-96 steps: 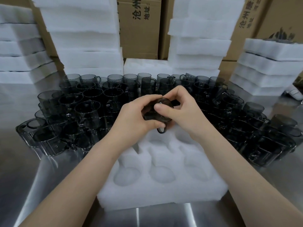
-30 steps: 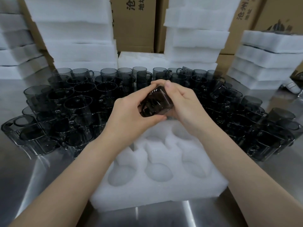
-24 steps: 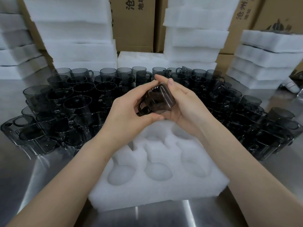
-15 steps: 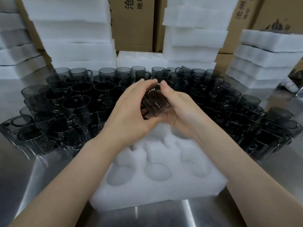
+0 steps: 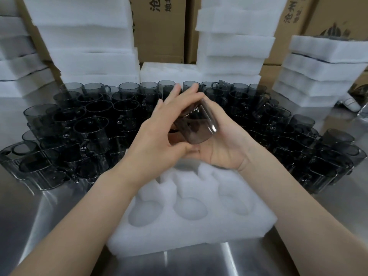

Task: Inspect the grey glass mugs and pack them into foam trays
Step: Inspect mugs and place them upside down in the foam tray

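Note:
One grey glass mug [image 5: 194, 127] lies tilted on its side between both hands, above the far end of the white foam tray [image 5: 179, 243]. My left hand [image 5: 157, 134] lies over the mug's left side, fingers stretched and blurred across it, thumb tucked underneath. My right hand [image 5: 226, 145] cradles the mug from the right and below, palm up, its fingers mostly hidden behind the glass. The tray's round pockets in view hold nothing. Many more grey mugs stand crowded on the table, a left group [image 5: 89, 126] and a right group [image 5: 298, 150].
Stacks of white foam trays rise behind the mugs at left [image 5: 83, 46], centre right [image 5: 233, 42] and far right [image 5: 326, 72]. Cardboard boxes [image 5: 159, 26] stand behind them. The steel table [image 5: 49, 216] shows bare metal at the near left and right.
The mug has been rolled in my hands and now lies more on its side. My left fingers have slid up across it, and my right palm has opened beneath it.

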`<state>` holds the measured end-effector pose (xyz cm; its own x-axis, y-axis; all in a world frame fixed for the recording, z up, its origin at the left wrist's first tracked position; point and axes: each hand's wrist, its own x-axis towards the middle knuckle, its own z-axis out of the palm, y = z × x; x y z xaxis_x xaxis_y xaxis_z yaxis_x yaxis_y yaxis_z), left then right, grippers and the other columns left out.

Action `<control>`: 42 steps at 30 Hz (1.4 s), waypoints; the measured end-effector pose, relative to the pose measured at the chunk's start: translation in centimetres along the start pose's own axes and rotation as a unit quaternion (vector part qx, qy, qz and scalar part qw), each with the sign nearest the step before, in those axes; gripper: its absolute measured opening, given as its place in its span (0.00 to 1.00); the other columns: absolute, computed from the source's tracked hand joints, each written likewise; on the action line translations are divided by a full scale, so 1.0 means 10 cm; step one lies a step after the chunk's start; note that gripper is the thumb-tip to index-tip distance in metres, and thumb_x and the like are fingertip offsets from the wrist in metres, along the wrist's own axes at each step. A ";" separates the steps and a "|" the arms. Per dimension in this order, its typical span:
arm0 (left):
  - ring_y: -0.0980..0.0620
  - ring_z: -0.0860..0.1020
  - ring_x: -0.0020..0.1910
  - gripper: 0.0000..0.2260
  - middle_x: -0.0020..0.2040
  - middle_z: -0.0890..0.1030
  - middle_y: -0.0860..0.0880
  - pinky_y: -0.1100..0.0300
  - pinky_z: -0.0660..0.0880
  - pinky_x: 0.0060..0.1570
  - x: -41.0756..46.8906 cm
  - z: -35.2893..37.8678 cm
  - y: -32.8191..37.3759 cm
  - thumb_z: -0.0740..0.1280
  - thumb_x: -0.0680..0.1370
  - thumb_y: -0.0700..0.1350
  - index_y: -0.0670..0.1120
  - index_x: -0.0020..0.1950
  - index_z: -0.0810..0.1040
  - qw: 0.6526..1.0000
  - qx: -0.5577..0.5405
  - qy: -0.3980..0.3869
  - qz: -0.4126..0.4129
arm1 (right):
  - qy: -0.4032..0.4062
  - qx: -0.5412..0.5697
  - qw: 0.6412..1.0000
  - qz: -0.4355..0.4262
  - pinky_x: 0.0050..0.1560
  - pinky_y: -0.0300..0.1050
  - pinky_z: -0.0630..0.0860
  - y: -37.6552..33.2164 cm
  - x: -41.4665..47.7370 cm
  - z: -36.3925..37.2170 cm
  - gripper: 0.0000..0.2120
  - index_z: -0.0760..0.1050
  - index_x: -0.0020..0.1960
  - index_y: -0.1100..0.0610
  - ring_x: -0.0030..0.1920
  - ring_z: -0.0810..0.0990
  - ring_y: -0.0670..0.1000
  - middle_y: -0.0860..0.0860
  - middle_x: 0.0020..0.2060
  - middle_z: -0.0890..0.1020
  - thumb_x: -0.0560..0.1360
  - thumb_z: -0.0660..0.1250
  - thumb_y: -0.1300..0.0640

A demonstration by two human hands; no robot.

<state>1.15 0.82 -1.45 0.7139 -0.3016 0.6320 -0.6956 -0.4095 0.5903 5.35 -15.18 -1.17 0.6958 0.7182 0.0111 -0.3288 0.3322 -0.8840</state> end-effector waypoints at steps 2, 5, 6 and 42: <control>0.61 0.52 0.78 0.40 0.77 0.63 0.58 0.43 0.55 0.76 0.01 -0.01 0.01 0.75 0.67 0.34 0.62 0.71 0.64 1.000 0.000 0.000 -0.016 | -0.007 0.012 1.000 0.014 0.46 0.50 0.81 0.00 0.00 -0.01 0.27 0.74 0.65 0.55 0.48 0.84 0.56 0.57 0.55 0.83 0.78 0.55 0.37; 0.61 0.55 0.77 0.41 0.77 0.64 0.57 0.50 0.57 0.76 0.01 -0.01 -0.02 0.78 0.67 0.37 0.59 0.73 0.62 1.000 0.016 0.004 -0.026 | 0.019 -0.013 1.000 -0.012 0.45 0.50 0.80 0.01 0.01 -0.02 0.26 0.76 0.60 0.56 0.44 0.85 0.55 0.58 0.50 0.84 0.73 0.60 0.38; 0.61 0.58 0.76 0.42 0.76 0.65 0.57 0.54 0.58 0.76 0.00 0.00 -0.03 0.79 0.66 0.40 0.59 0.73 0.62 0.999 0.019 0.009 -0.033 | 0.033 -0.021 0.999 -0.030 0.45 0.50 0.81 0.02 0.03 -0.02 0.25 0.77 0.60 0.57 0.45 0.85 0.56 0.58 0.51 0.84 0.72 0.62 0.39; 0.54 0.75 0.65 0.17 0.64 0.76 0.46 0.56 0.72 0.65 0.03 -0.03 -0.10 0.68 0.74 0.39 0.47 0.62 0.74 0.977 -0.167 0.129 -0.040 | 0.060 -0.086 0.980 -0.167 0.32 0.42 0.69 0.02 0.00 -0.05 0.13 0.77 0.42 0.57 0.27 0.66 0.48 0.51 0.27 0.71 0.77 0.58 0.51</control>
<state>2.02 1.44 -1.69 0.7525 -0.0359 0.6576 -0.6572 -0.1054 0.7463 5.60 -15.43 -1.60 0.8200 0.5063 0.2668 0.0352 0.4206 -0.9066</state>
